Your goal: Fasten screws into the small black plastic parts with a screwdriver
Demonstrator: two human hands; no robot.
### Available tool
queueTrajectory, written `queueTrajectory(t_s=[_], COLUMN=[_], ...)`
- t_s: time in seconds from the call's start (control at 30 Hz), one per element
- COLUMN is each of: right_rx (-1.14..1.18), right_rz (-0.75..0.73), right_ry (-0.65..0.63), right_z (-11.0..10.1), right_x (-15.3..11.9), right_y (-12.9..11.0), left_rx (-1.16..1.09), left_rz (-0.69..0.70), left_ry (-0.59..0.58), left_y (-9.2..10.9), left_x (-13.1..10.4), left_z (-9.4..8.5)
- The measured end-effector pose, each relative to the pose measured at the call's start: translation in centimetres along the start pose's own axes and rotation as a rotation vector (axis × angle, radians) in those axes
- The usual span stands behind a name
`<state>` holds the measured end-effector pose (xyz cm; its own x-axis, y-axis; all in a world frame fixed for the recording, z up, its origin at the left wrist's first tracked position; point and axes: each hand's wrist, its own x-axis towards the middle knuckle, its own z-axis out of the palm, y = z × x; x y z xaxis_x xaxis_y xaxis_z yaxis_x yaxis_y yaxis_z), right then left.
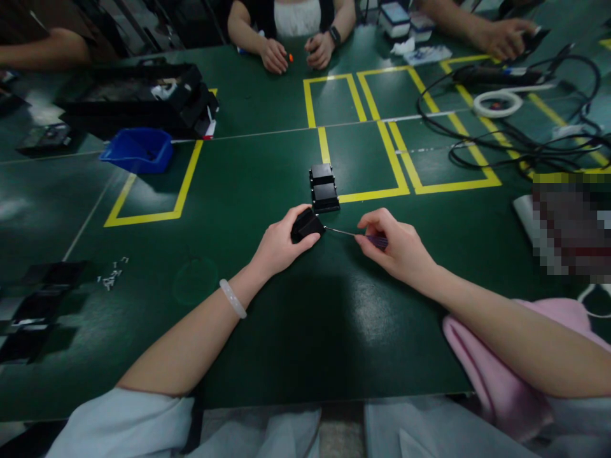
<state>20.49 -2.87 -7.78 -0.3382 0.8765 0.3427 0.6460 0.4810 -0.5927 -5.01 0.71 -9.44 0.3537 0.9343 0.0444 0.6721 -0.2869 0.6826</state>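
Observation:
My left hand [281, 245] grips a small black block-shaped part [306, 225] just above the green table. In my right hand [394, 245] is a thin screwdriver [341, 231] with a dark purple handle, held nearly level. Its tip meets the right edge of the black part, where a small silvery spot shows, perhaps a screw. Right behind the held part lie two more black parts [324, 187], end to end, with small shiny screws along their sides. My fingers hide much of the held part.
Small screws [111, 275] lie loose at the left, beside several dark parts [42, 299]. Farther back are a blue bin [138, 149] and black trays [138, 95]. Cables [506, 137] and a white tape roll [498, 104] lie right. A pink cloth [496, 356] sits under my right forearm. Co-workers' hands [296, 54] rest opposite.

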Motion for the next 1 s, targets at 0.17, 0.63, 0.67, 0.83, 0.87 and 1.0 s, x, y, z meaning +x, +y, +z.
queueTrajectory(t_s=[0.17, 0.63, 0.67, 0.83, 0.87, 1.0], right_rx=[-0.017, -0.032, -0.024, -0.007, -0.009, -0.028], right_rz=[-0.015, -0.028, -0.02, 0.025, 0.021, -0.008], right_ry=[0.008, 0.008, 0.004, -0.025, -0.024, -0.01], right_z=[0.08, 0.01, -0.02, -0.09, -0.08, -0.05], right_x=[-0.06, -0.03, -0.01, 0.02, 0.02, 0.02], right_y=[0.0, -0.17, -0.18, -0.18, -0.18, -0.21], left_rx=[0.0, 0.014, 0.013, 0.005, 0.002, 0.0], left_rz=[0.007, 0.007, 0.007, -0.001, -0.002, -0.002], left_ry=[0.006, -0.009, -0.01, -0.013, -0.011, -0.006], left_y=[-0.09, -0.02, 0.0, 0.04, 0.03, 0.0], left_x=[0.03, -0.08, -0.09, -0.14, -0.14, -0.1], left_z=[0.08, -0.06, -0.07, -0.1, -0.1, -0.06])
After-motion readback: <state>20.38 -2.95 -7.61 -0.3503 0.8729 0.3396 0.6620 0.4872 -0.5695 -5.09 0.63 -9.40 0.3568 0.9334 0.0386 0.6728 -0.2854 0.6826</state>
